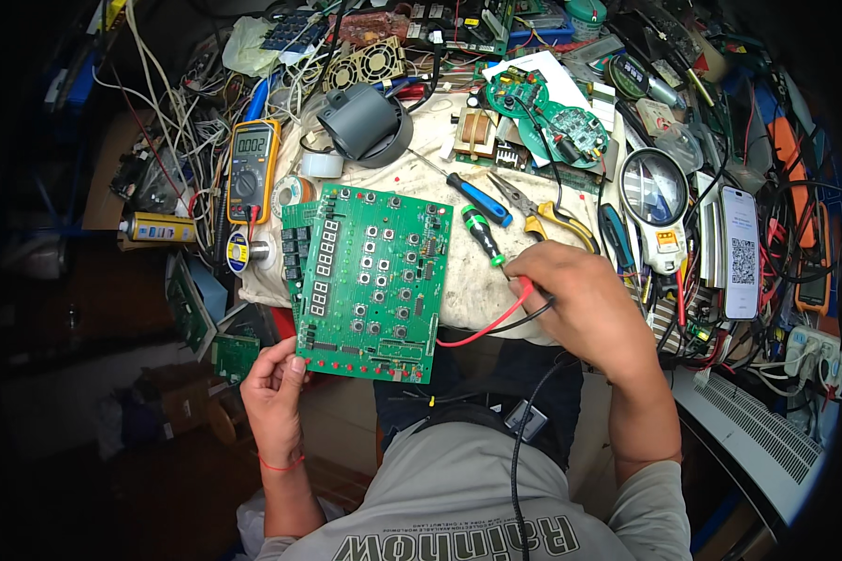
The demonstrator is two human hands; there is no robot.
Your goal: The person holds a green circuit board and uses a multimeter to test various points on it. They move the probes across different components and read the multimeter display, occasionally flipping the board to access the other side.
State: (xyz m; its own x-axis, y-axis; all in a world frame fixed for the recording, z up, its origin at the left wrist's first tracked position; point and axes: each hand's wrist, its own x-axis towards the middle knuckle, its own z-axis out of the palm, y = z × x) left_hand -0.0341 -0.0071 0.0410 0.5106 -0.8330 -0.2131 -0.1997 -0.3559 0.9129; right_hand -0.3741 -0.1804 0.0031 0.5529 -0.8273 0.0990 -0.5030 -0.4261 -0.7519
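My left hand pinches the lower left corner of a large green circuit board, which carries a row of digit displays, many push buttons and red parts along its near edge. My right hand is closed around red and black multimeter probes, whose leads run left under the board; their tips are hidden by my fingers. Just beyond those fingers lies a green and black screwdriver, its near end meeting the hand. A yellow multimeter stands lit behind the board on the left.
A blue screwdriver and yellow-handled pliers lie on the pale cloth. Beyond them are a grey cylindrical part and round green boards. At right sit a magnifier and a phone. Tangled cables crowd the left.
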